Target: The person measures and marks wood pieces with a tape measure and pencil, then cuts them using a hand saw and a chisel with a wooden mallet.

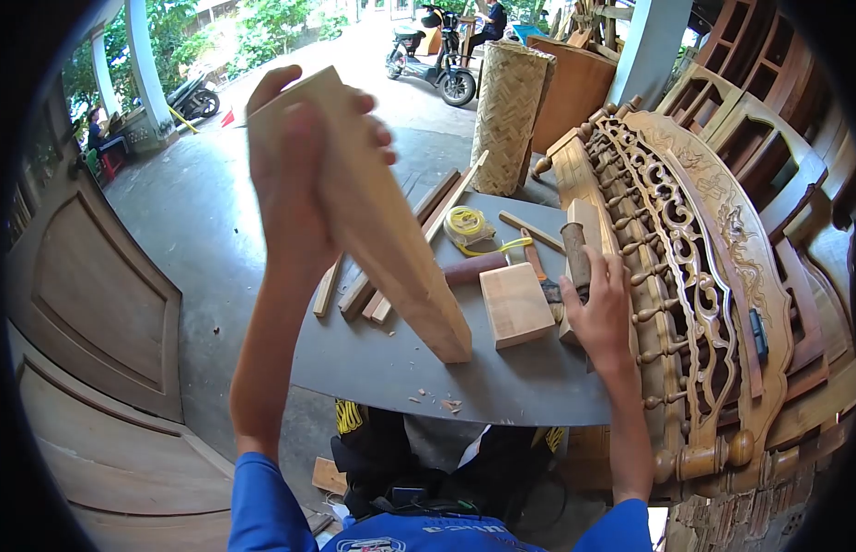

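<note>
My left hand (294, 175) is wrapped round the upper end of a long, pale squared wooden beam (387, 235). The beam leans over the grey table (382, 373), its lower end near the tabletop. At the table's right side, my right hand (601, 308) has its fingers curled against a dark brown wooden cylinder (576, 260), perhaps a handle; its lower part is hidden. Left of that hand sits a square wooden block (517, 304). Behind the block are a yellow tape measure (468, 226) and a dark red rounded tool (474, 269).
Wood strips (357, 293) lie at the table's left side. A carved wooden panel (695, 239) stands close on the right, and a woven roll (513, 115) behind the table. Two people (491, 23) (100, 138) and a scooter (433, 60) are farther back.
</note>
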### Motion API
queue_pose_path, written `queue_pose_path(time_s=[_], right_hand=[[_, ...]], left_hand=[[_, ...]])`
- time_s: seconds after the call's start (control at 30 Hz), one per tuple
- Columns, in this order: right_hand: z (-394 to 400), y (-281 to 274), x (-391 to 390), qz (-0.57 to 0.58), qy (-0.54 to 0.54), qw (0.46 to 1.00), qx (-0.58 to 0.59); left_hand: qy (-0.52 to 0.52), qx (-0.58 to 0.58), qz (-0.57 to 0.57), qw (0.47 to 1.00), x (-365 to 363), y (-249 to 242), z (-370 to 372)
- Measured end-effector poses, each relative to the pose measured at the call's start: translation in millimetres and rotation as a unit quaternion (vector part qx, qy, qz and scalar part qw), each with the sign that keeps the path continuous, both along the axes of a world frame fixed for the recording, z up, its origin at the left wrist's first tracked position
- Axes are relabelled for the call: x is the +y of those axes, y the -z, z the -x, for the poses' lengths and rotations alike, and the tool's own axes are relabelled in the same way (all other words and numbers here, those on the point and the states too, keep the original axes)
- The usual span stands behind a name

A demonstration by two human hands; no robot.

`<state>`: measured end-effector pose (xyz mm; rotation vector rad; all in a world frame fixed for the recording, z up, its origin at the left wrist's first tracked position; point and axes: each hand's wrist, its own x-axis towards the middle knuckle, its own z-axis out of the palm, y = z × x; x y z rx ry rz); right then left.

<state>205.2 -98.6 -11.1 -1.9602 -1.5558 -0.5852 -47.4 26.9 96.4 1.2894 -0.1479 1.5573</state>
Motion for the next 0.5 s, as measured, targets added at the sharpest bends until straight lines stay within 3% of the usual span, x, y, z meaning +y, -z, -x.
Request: queue_pose_path(time_s=[0.07,0.1,0.13,0.17,0.23,0.3,0.37,0.5], right_hand=[[14.8,-16.6,5.8,-0.049,-0.151,0.984,0.085],[22.1,-24.4,13.5,-0.027,-0.207,0.968,0.136],[28.9,-31.6,26.2,-0.006,-0.261,0.947,0.186],[34.1,-34.1,45.3,0.036,-0.252,0.944,0.208],[40.9,-33.0,97.3,0.165,-0.175,0.949,0.203],[44.8,-19.5,142.3,0.291,-0.063,0.942,0.156],[49.5,-2.9,177.6,0.371,0.019,0.921,0.116],[48.0,12.7,189.9,0.39,0.004,0.917,0.083]], left_hand=[[0.046,-0.046,0.017,0.998,8.8,20.3,27.1],[0.029,-0.071,0.039,0.996,8.2,34.9,41.6],[-0.053,-0.085,0.078,0.992,3.0,52.0,51.0],[-0.163,-0.058,0.104,0.979,-7.4,64.6,54.7],[-0.264,-0.038,0.181,0.947,-22.8,98.0,67.1],[-0.226,-0.034,0.187,0.955,-34.2,128.1,92.2],[-0.228,0.079,0.16,0.957,-41.2,150.9,124.3],[-0.188,0.286,0.165,0.925,-49.7,158.3,153.9]])
